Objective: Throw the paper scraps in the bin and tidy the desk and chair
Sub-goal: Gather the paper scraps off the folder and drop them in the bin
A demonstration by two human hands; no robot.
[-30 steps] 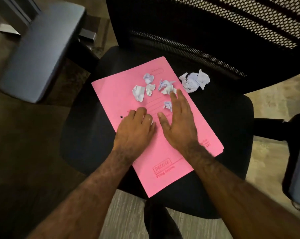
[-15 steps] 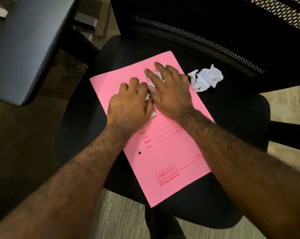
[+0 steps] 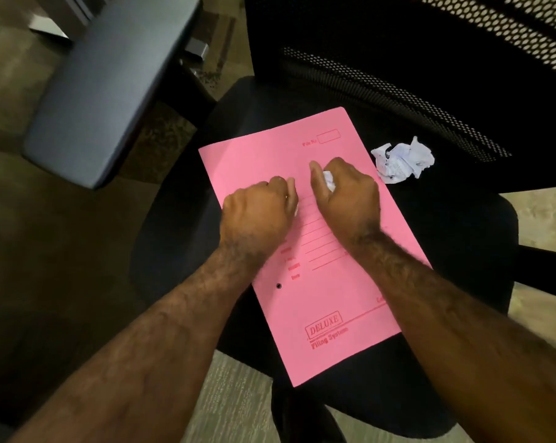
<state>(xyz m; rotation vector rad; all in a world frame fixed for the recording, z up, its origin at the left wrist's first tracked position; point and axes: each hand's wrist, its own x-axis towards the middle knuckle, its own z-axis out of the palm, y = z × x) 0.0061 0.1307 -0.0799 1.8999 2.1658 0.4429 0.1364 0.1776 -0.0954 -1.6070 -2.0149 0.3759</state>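
A pink file folder (image 3: pixel 321 292) lies on the black seat of an office chair (image 3: pixel 455 251). My right hand (image 3: pixel 347 196) rests on the folder's upper half, its fingers curled around white paper scraps (image 3: pixel 328 181) that peek out by the thumb. My left hand (image 3: pixel 259 212) is a closed fist beside it on the folder, with a sliver of white paper showing at its edge. One larger crumpled paper (image 3: pixel 403 161) lies on the seat just off the folder's right edge, near the mesh backrest.
The chair's black mesh backrest (image 3: pixel 414 59) rises behind the seat. A grey padded armrest (image 3: pixel 110 81) sticks out at the upper left. Brown carpet and a pale floor surround the chair base.
The loose scraps that lay spread on the folder have been swept together under my hands. Both hands have curled shut over them, and the folder's top is bare now.
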